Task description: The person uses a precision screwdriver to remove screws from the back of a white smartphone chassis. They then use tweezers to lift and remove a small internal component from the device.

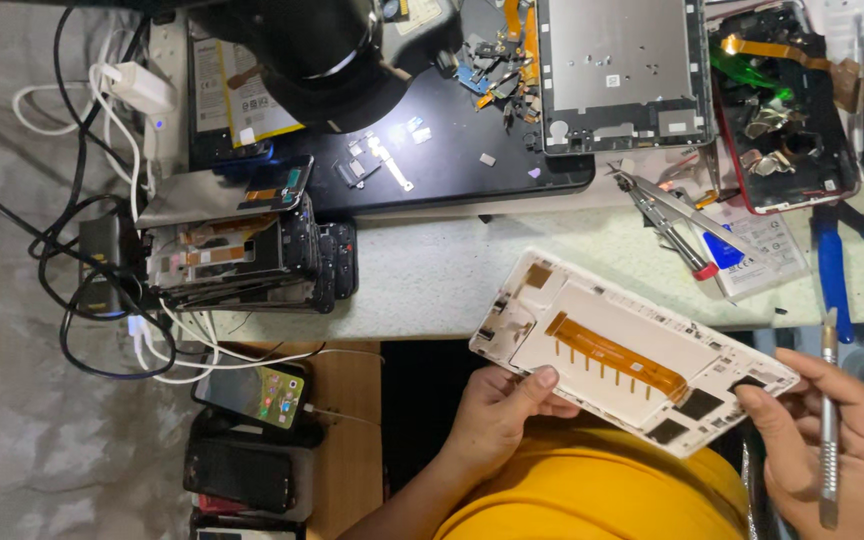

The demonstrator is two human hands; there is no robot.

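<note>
Fingers of the left hand [497,415] are closed on the lower left edge of a white tablet frame [632,350], the thumb laid over its face; those of the right hand [837,450] are wrapped round a slim metal blade tool [829,420], while the forefinger touches the frame's right end. The frame is held tilted in the lower middle of the head view, above a yellow garment [592,490] and off the front edge of the desk [432,270], with an orange flex cable [617,353] lying across its inner face.

Several risks can be judged from this. With the frame gripped only at its two ends and nothing beneath it but the lap, a slip could drop it. The blade, carried in the same hand that steadies the frame, could be dragged across the flex cable and tear it, or nick a finger. Bending of the thin frame is likely if it is pressed in the middle.

Further up, tweezers [667,215], blue-handled pliers [832,270], a stack of opened phones [242,260] and a black work mat [452,150] strewn with small parts crowd the desk; these could be knocked if the frame is swung upward.
</note>
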